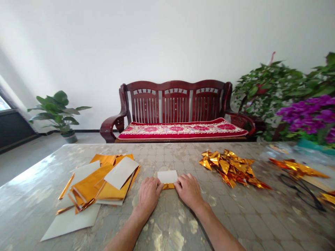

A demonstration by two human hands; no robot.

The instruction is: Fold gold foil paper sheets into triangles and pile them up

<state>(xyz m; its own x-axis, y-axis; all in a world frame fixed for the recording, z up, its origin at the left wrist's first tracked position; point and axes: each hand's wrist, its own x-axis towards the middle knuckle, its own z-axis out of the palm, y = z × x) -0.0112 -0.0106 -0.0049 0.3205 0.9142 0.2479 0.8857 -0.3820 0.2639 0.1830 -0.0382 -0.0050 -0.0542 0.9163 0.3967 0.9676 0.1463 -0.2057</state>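
Note:
A small sheet of gold foil paper (167, 176) lies on the table between my hands, its white back facing up. Its near edge is folded over and shows a gold strip. At the left end of that fold, my left hand (150, 191) grips the paper with thumb and curled fingers. The right end is pinched by my right hand (188, 190). To the left lies a loose pile of gold and white paper sheets (104, 181). A heap of folded, pointed gold foil pieces (230, 166) sits to the right.
The patterned table (167, 223) fills the foreground. At its right end are more gold pieces (298, 169), a black cord (305, 191), clear plastic (277, 151) and purple flowers (309, 113). Behind stands a dark wooden bench (175, 101); a potted plant (60, 111) is on the left.

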